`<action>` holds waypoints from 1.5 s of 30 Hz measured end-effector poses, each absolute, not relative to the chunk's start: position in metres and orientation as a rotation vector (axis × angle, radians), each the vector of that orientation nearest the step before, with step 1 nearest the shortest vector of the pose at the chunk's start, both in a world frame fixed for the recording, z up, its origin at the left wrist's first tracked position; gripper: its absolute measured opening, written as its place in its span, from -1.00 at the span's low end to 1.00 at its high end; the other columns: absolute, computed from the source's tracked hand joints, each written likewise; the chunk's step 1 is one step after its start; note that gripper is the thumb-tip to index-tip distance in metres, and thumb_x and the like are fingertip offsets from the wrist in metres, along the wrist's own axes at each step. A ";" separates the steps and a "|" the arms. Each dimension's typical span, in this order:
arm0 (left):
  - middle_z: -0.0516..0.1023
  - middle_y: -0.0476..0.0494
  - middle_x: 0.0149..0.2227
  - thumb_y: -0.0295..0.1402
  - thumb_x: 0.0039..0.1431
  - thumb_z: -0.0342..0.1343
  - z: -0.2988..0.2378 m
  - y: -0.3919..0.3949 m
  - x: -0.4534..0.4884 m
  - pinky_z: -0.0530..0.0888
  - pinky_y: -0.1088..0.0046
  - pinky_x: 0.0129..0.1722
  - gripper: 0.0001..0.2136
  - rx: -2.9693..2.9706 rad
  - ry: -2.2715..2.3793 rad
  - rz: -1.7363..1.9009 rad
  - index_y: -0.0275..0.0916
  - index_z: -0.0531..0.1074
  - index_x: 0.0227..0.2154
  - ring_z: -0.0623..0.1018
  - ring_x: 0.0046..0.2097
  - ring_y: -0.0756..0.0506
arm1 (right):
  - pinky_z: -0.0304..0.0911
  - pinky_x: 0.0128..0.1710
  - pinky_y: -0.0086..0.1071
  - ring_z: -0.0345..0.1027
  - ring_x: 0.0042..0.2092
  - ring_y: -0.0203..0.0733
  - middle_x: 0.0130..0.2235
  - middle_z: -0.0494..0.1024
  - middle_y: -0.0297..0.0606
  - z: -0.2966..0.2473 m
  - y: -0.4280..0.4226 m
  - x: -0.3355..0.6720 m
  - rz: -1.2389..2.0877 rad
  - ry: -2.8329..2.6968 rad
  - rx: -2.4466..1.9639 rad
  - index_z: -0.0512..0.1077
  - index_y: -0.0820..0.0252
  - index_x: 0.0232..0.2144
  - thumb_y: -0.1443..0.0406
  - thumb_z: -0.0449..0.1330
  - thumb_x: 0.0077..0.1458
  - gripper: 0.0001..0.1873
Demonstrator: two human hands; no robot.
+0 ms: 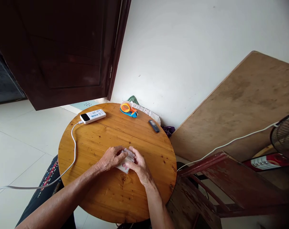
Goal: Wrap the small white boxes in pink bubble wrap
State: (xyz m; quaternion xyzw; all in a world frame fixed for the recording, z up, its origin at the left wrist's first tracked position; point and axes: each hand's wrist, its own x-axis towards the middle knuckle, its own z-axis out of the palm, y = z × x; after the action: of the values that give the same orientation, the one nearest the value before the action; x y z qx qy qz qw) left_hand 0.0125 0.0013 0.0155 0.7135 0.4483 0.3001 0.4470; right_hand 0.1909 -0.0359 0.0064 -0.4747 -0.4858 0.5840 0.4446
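Seeing forearms (63, 194) closest to the camera, reaching in from the bottom edge over a round wooden table (106, 206); following those up to the left hand (114, 157) and right hand (141, 167), close together over the tabletop; gripping a small clear plastic packet (124, 167) between both, with left fingers pinched on its upper side and the right thumb pressed on from the right; can't tell whether resting on the wood or slightly lifted; can't make out the contents either, just a reddish mark. Looks like mid-handling, probably working the plastic with the fingertips; would guess at needing a steady hold from one hand and a light pull or press from the other.

Moving outward, spot a white device (94, 116) with a black screen, hooked to a white cable (74, 143) running off the table's left side; worth not snagging with the left arm, but not blocking the hands; farther back, a blue-and-orange tape dispenser (132, 114); right of that, a dark object (154, 126), too pixelated to name; past the rim, a reddish wooden chair (242, 181) and a tan board (242, 105) against the wall (182, 38).
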 end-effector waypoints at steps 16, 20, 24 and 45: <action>0.43 -0.03 -0.49 -0.20 -0.03 0.01 0.004 0.007 0.014 0.28 0.50 -0.47 -0.73 1.467 1.077 0.815 -0.32 0.43 -0.42 0.37 -0.44 -0.02 | 0.33 0.07 -0.12 0.41 0.06 0.03 0.09 0.50 -0.10 -0.004 -0.044 0.183 1.123 -1.379 -1.223 0.23 0.12 0.20 0.19 0.34 -0.07 -0.22; 0.32 0.04 -0.56 -0.24 -0.08 -0.01 -0.004 0.009 0.017 0.23 0.53 -0.52 -0.82 1.431 1.089 0.892 -0.27 0.34 -0.50 0.29 -0.49 0.02 | 0.31 0.10 -0.09 0.41 0.08 0.04 0.10 0.49 -0.07 -0.009 -0.043 0.186 1.145 -1.329 -1.223 0.23 0.13 0.19 0.13 0.35 -0.06 -0.22; 0.33 0.04 -0.57 -0.26 -0.10 -0.02 -0.008 0.010 0.018 0.22 0.53 -0.54 -0.84 1.391 1.090 0.904 -0.26 0.34 -0.51 0.30 -0.51 0.02 | 0.33 0.07 -0.12 0.42 0.06 0.02 0.09 0.50 -0.09 -0.010 -0.044 0.186 1.130 -1.309 -1.211 0.25 0.13 0.18 0.11 0.35 -0.05 -0.24; 0.29 0.08 -0.68 -0.22 -0.19 0.07 -0.006 0.011 0.021 0.22 0.53 -0.60 -0.82 1.016 1.045 0.958 -0.23 0.30 -0.59 0.29 -0.62 0.05 | 0.41 -0.05 -0.19 0.46 -0.02 -0.03 0.05 0.51 -0.14 -0.003 -0.049 0.180 1.111 -1.328 -1.180 0.26 0.08 0.14 0.15 0.28 0.03 -0.38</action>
State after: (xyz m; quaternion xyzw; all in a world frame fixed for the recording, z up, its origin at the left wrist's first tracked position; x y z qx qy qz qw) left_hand 0.0213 0.0105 -0.0057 0.4458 0.4587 0.4208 0.6433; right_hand 0.1795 -0.0495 -0.0034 -0.4879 -0.5490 0.4592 0.4997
